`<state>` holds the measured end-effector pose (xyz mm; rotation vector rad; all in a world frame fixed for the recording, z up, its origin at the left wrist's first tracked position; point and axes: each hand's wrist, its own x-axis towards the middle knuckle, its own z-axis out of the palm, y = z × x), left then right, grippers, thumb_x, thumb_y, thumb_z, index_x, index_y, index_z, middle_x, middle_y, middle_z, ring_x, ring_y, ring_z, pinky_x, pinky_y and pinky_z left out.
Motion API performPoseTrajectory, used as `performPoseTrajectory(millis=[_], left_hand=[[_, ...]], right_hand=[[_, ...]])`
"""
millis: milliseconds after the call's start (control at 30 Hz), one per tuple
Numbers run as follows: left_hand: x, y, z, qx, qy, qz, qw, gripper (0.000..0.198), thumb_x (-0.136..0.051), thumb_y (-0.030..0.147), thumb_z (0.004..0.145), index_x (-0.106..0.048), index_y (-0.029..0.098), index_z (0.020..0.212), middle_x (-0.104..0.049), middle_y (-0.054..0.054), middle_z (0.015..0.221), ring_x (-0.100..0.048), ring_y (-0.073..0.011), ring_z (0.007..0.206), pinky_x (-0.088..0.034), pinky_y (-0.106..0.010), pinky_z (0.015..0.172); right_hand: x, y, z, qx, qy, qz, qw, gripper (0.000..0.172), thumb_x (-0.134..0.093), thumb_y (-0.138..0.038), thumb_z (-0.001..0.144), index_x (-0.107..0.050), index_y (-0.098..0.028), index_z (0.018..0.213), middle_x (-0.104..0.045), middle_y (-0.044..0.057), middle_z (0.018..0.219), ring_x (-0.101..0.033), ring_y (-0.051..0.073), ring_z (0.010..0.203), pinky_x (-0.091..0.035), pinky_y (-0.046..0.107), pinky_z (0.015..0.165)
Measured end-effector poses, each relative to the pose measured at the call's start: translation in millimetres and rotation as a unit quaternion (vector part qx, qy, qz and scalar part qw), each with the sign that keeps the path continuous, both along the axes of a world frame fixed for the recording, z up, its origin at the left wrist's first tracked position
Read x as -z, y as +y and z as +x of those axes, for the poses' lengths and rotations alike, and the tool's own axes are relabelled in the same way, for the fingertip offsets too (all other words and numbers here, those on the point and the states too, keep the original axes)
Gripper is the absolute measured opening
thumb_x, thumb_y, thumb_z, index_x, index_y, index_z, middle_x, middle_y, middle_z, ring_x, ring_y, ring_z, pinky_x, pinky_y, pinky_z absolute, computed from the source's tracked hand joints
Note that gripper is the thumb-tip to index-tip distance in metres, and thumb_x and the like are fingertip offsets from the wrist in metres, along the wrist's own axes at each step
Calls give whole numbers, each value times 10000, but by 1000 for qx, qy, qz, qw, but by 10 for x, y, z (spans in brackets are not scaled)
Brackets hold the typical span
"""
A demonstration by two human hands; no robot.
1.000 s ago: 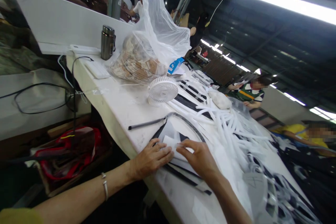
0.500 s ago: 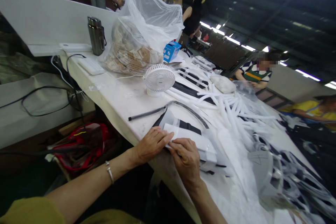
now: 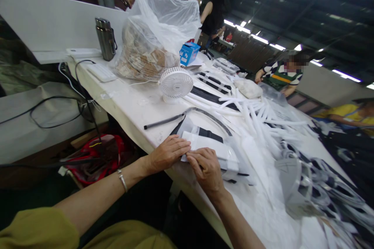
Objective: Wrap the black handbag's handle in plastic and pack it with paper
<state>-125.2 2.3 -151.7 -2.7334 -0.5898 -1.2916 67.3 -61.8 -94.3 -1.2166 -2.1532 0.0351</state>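
Observation:
A bundle of black strap-like pieces [image 3: 210, 134] lies at the table's near edge, partly covered by a white wrapping sheet [image 3: 212, 149] and clear film. My left hand [image 3: 168, 153] presses the sheet's near left corner with its fingers together. Close beside it, my right hand [image 3: 206, 169] has its fingers curled on the near edge of the same sheet, thumb tucked under. The two hands almost touch at the fingertips. From the bundle's far side a dark curved strap [image 3: 210, 114] arches over the table, its straight end [image 3: 163, 121] pointing left.
A small white fan [image 3: 176, 83] stands beyond the bundle, before a plastic bag of brown pieces [image 3: 143, 54] and a steel flask [image 3: 105, 39]. White foam tubes [image 3: 257, 118] and grey-white coiled straps [image 3: 324, 190] lie to the right. Two co-workers [image 3: 283, 74] sit across.
Both hands stay on the wrapping sheet; my right hand's fingers lie a little flatter and closer to the left hand. The camera view has shifted slightly. The co-worker across has moved an arm.

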Motion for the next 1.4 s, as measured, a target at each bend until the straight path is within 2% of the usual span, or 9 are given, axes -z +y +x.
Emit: performPoseTrajectory(millis=[100, 233, 467, 567, 800, 900, 1033, 1200, 1400], left_hand=[[48, 11, 14, 4, -3, 0, 1000, 302, -444, 139, 983, -546, 136, 1267, -674, -112, 1219, -538, -221, 1255, -376, -436, 1093], [39, 9, -16, 15, 5, -13, 1000, 312, -450, 125, 972, -534, 129, 1272, -660, -123, 1240, -532, -229, 1267, -352, -467, 1115], [-75, -37, -65, 50, 30, -103, 993, 370, -591, 292, 915, -547, 157, 1256, -630, -130, 1280, -524, -231, 1261, -316, -482, 1144], [-6, -50, 17, 12, -29, -80, 996, 186, -494, 229, 975, -639, 194, 1085, -687, -75, 1189, -581, -188, 1180, -330, -443, 1129], [132, -50, 120, -29, -69, -13, 997, 193, -488, 187, 978, -672, 206, 924, -718, -26, 1137, -591, -182, 1145, -336, -436, 1105], [130, -43, 106, -22, -60, -13, 998, 178, -496, 152, 957, -663, 203, 925, -713, -18, 1150, -583, -191, 1150, -341, -441, 1101], [117, -42, 97, -23, -59, -9, 998, 175, -493, 136, 949, -656, 201, 937, -712, -20, 1157, -584, -193, 1145, -348, -439, 1096], [106, -35, 98, -21, -62, 7, 998, 172, -500, 115, 939, -649, 199, 935, -716, -13, 1145, -591, -187, 1129, -361, -427, 1084], [101, -28, 91, -27, -46, 3, 999, 157, -517, 144, 947, -658, 213, 937, -716, -11, 1151, -587, -185, 1143, -355, -416, 1088]], right_hand=[[12, 24, -27, 27, 5, -2, 1000, 72, -648, -230, 891, -715, -253, 881, -699, 15, 838, -595, 193, 830, -428, 374, 803], [30, 45, -43, 29, -14, 29, 999, 66, -656, -195, 874, -691, -250, 875, -693, 36, 984, -585, 222, 955, -430, 400, 862], [162, 46, -37, 7, -92, 101, 991, 173, -538, -136, 921, -656, -224, 832, -684, 38, 808, -604, 188, 818, -472, 352, 775], [195, 51, -47, 15, -95, 111, 989, 173, -536, -137, 925, -667, -232, 864, -697, 42, 837, -613, 194, 849, -479, 371, 809], [64, -238, -5, -41, -109, 76, 990, 203, -561, -132, 917, -648, -243, 1063, -715, 43, 1061, -613, 223, 1062, -480, 428, 961], [179, -533, 16, -86, -186, 46, 978, 280, -532, -144, 923, -622, -251, 1165, -685, 43, 1194, -566, 239, 1191, -438, 457, 1038], [494, -700, -35, -38, -248, 58, 966, 392, -473, -147, 924, -560, -202, 1302, -584, 91, 1366, -494, 295, 1280, -408, 488, 1038], [565, -515, -175, 17, -158, 53, 986, 280, -437, -132, 953, -627, -223, 1138, -709, 73, 1062, -622, 243, 1005, -431, 434, 911], [278, -427, -142, -74, -35, 26, 996, 239, -430, -75, 949, -622, -193, 1029, -698, 54, 883, -613, 185, 885, -461, 333, 787]])
